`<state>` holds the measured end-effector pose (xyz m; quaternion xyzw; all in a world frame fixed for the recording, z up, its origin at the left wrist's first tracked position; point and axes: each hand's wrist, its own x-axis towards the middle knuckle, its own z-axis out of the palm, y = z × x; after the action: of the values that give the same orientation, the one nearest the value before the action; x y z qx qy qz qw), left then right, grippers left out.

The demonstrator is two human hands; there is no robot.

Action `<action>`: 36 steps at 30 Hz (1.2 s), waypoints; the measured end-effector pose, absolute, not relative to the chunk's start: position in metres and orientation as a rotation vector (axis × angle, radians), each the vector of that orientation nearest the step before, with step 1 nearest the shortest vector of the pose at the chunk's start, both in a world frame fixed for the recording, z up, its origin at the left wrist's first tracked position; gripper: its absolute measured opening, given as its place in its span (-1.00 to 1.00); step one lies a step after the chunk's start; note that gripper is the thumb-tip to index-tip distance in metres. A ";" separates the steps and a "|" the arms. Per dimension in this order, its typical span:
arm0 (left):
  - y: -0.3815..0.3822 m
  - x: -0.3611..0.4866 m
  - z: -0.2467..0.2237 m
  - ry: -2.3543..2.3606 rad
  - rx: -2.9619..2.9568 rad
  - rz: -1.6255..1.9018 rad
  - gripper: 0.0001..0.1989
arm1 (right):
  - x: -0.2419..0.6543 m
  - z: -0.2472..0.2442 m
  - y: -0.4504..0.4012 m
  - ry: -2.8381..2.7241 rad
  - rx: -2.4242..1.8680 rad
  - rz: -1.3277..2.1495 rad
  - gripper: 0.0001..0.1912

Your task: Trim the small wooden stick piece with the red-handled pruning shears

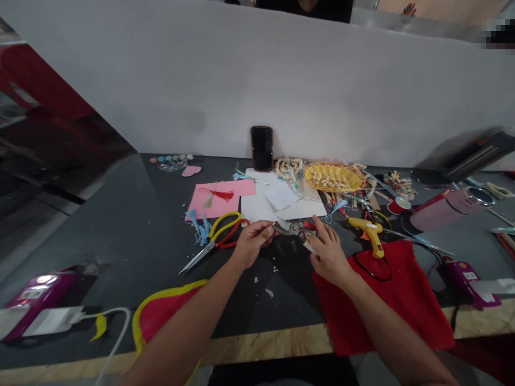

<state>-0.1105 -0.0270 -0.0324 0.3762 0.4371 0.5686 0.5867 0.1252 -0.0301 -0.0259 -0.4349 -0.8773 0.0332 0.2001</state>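
My right hand (pixel 328 249) is wrapped around the handles of a pair of pruning shears (pixel 295 228), whose blades point left and stand apart. My left hand (pixel 254 241) is closed in a pinch right at the blade tips. What its fingers hold is too small to make out. Just left of that hand lie large scissors (pixel 213 244) with red and yellow handles. Beyond both hands are a white board (pixel 255 203) and a folded white paper (pixel 280 195). Small pale bits (pixel 275 265) are scattered on the table below the shears.
A phone (pixel 262 148) leans on the white partition. Pink felt (pixel 221 198) bears tassels. At right are a yellow basket (pixel 333 178), a yellow glue gun (pixel 369 233), red cloth (pixel 386 300), red thread spool (pixel 399 206) and pink flask (pixel 446 208). Purple power strips lie at both sides.
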 end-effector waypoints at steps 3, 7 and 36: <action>-0.027 -0.111 -0.037 1.024 0.924 1.318 -0.64 | 0.123 -0.023 -0.032 -2.474 -1.229 0.080 -0.41; -0.027 -0.111 -0.038 1.023 0.993 1.274 -0.66 | 0.121 -0.022 -0.034 -2.490 -1.292 0.077 -0.42; -0.030 -0.109 -0.033 1.130 1.021 1.187 -0.68 | 0.119 -0.029 -0.030 -2.413 -1.293 0.183 -0.52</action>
<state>-0.1093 -0.0296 -0.0330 0.4349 0.4812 0.5057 0.5689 0.1192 -0.0299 -0.0286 -0.4621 -0.8620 0.0653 0.1977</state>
